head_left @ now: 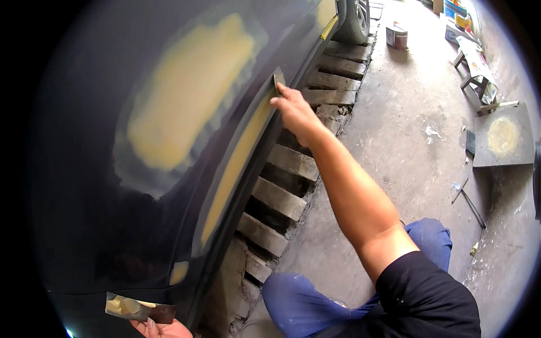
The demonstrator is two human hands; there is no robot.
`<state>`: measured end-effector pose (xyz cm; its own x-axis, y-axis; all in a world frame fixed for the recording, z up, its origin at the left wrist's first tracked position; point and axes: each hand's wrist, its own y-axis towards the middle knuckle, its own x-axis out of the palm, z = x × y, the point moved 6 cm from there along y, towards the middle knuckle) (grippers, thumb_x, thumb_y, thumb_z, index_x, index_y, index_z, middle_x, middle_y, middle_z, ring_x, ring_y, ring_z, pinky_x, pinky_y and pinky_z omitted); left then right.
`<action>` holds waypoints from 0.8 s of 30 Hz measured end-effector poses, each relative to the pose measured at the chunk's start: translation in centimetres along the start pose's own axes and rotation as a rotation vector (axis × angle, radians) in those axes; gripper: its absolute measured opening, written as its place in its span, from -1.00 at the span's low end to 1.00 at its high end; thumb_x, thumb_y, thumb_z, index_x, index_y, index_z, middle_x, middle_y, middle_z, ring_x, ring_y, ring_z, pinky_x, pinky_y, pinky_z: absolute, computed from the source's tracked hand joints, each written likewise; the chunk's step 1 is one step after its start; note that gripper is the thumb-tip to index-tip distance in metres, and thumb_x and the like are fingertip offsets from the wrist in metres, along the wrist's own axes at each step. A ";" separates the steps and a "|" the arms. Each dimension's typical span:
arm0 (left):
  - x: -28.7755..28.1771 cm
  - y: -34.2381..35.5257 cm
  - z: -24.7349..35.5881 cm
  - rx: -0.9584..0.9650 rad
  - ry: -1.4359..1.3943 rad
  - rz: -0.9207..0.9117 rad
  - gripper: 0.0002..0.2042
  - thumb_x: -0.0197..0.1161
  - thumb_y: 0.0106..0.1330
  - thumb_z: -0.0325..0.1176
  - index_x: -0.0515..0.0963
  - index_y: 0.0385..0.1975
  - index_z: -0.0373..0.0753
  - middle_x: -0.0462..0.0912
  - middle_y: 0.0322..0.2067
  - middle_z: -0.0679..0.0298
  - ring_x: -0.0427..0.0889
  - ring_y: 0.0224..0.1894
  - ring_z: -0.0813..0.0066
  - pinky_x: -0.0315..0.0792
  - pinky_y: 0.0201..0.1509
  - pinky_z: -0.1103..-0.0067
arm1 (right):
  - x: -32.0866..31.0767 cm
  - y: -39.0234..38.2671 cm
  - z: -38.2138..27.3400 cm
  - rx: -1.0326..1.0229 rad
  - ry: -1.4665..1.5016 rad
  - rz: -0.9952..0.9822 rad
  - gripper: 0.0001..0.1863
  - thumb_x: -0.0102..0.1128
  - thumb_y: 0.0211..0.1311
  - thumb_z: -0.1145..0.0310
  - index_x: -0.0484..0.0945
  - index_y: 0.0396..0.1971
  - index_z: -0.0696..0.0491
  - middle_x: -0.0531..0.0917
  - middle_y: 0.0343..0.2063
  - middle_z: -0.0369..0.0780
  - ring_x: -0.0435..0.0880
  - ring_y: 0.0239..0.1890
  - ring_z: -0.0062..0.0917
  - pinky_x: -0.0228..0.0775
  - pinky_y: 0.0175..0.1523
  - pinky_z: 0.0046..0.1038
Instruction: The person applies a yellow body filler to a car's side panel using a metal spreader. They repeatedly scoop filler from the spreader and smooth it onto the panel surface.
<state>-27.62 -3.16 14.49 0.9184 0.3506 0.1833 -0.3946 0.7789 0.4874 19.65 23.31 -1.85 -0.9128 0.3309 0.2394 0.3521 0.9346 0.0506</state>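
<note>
Two bare hands are showing: one right hand and one left hand. They are holding two tools, one thin scraper and one putty-smeared plate. One car is presenting one wheel and four yellowish areas: one broad patch, one long strip, one small patch and one wheel-side patch. One can and one stool are standing; one board is bearing one round spot.
</note>
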 end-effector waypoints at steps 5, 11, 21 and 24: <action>0.5 -0.2 -0.9 -0.004 -0.035 -0.002 -0.56 -0.04 0.34 -0.43 0.25 0.24 -0.23 0.34 0.22 0.17 0.32 0.24 0.35 0.15 0.34 0.39 | 4.2 -6.4 1.7 -0.036 -0.072 -0.058 -0.33 0.03 0.23 0.20 0.15 0.33 0.09 0.16 0.28 -0.09 0.17 0.33 -0.25 -0.02 0.39 -0.36; 0.2 1.0 -1.6 0.004 -0.089 -0.078 -0.55 -0.05 0.33 -0.45 0.23 0.25 -0.24 0.32 0.23 0.18 0.31 0.24 0.35 0.13 0.34 0.39 | 11.1 -14.5 3.4 -0.063 -0.030 -0.088 -0.31 0.03 0.23 0.18 0.15 0.30 0.21 0.16 0.24 -0.02 0.19 0.25 -0.12 0.02 0.36 -0.30; -2.5 1.7 -2.5 -0.028 -0.077 -0.027 -0.56 -0.05 0.34 -0.43 0.24 0.24 -0.26 0.36 0.20 0.19 0.36 0.20 0.38 0.18 0.31 0.43 | 19.3 -24.1 3.2 -0.076 -0.033 -0.162 -0.33 0.09 0.26 0.25 0.13 0.29 0.20 0.12 0.22 0.01 0.18 0.21 -0.06 0.10 0.31 -0.23; -2.6 1.7 -2.8 -0.028 -0.098 -0.059 -0.56 -0.06 0.33 -0.43 0.24 0.23 -0.27 0.37 0.18 0.19 0.37 0.19 0.37 0.19 0.30 0.43 | 20.6 -25.8 3.4 -0.076 -0.045 -0.192 -0.33 0.08 0.27 0.24 0.11 0.30 0.20 0.11 0.23 0.01 0.16 0.23 -0.04 0.07 0.33 -0.21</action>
<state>-30.70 -1.32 12.44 0.9379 0.2519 0.2386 -0.3391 0.8113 0.4763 -8.98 6.47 -1.50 -0.9724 0.1548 0.1745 0.1838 0.9690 0.1649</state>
